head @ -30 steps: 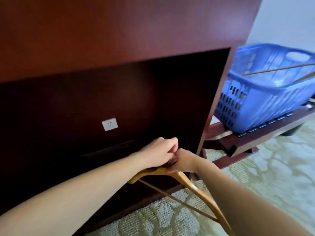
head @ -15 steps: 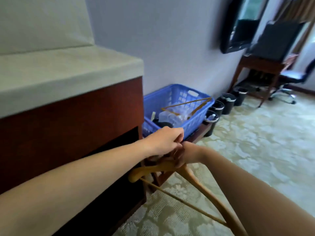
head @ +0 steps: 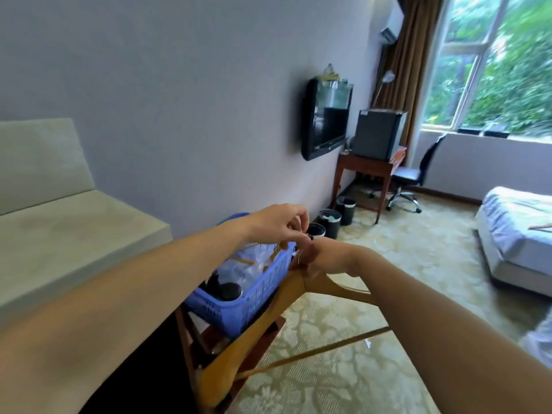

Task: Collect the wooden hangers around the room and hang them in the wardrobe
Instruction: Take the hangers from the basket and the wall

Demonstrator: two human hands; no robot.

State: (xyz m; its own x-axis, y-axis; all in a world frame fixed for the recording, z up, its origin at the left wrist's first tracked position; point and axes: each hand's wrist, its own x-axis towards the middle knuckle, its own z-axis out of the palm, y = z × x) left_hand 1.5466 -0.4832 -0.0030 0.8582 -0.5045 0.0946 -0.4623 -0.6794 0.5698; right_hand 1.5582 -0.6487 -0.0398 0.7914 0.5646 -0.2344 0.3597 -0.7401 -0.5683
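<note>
Wooden hanger [head: 239,348] number one is off the floor and in hand, held out in front at about chest height, its broad arms sloping down toward the carpet and its thin crossbar running under the right forearm. The right hand [head: 325,258] is wrapped round the hanger's neck, fingers curled under it. The left hand [head: 274,224] sits just above and touching it, thumb and fingertips pinched together on what looks like the thin metal hook; blur keeps me from being sure.

Just beyond the hands a blue plastic basket [head: 248,306] stands on a dark wooden rack [head: 191,339] against the wall. At least two more hangers [head: 242,259] lie in it, among clear plastic and a dark round object.

Farther off, a slim wooden piece [head: 540,226] rests on the bed [head: 513,228] at the right edge; it may be another hanger, but I cannot tell.

My reading: collecting has only begun. No wardrobe shows, so nothing is visibly hung. The held hanger must be carried there, and the basket ones fetched.
</note>
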